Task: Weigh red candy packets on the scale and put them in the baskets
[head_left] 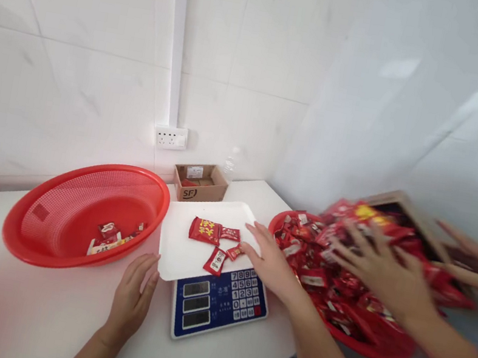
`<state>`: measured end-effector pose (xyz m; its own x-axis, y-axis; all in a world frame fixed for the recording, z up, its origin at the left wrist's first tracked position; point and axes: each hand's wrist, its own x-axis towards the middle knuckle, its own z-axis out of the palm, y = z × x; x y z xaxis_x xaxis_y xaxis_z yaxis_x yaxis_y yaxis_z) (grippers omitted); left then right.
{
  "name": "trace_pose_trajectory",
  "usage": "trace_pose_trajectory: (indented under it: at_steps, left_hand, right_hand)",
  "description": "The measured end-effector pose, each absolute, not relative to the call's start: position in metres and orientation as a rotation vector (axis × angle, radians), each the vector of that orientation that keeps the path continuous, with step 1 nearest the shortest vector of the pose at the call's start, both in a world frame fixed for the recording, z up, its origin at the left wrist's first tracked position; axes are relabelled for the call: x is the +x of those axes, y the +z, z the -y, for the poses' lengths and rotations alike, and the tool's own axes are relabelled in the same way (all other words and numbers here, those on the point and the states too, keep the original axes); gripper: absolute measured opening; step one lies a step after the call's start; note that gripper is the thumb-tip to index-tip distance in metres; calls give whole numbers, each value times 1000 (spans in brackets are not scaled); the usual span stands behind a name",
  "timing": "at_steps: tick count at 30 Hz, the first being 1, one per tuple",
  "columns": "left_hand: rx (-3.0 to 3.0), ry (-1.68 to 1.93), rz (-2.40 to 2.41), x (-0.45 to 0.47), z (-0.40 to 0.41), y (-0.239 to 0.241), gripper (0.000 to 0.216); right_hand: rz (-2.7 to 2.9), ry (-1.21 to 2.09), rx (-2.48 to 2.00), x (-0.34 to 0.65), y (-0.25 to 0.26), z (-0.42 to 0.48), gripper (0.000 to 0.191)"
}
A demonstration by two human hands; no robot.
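Note:
My left hand (134,296) rests beside the left corner of the weighing scale's white tray (177,254), fingers loosely curved and thumb apart, with nothing in it. Over the tray's right edge lies my right hand (273,263), open, its fingertips near the small red packets. On the tray sit a larger red snack packet (205,230) with yellow print and several small red packets (216,259). The scale's blue keypad panel (220,302) faces me, its displays too dim to read.
A red basket (137,176) with a few packets stands at left. To the right, another person's hands (383,269) move, blurred, over red packets (303,233) heaped in a red basket (393,352). Behind the scale are a cardboard box (204,193) and a clear bottle (230,164).

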<state>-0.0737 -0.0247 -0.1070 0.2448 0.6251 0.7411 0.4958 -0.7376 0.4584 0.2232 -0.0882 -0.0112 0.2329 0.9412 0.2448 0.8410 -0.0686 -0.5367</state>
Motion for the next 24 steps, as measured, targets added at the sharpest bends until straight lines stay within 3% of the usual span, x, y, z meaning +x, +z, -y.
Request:
trace_pose_trajectory:
  at_steps: [6, 14, 24]
  left_hand:
    - [2375, 1481, -1089, -73, 22, -108, 29]
    - [2394, 1490, -1094, -75, 21, -108, 29]
    - [2360, 1460, -1099, -73, 21, -107, 29]
  right_hand:
    - [1475, 215, -2078, 282, -20, 130, 44]
    - [1476, 300, -2089, 279, -4, 145, 42]
    - [1369, 69, -2139, 280, 17, 179, 40]
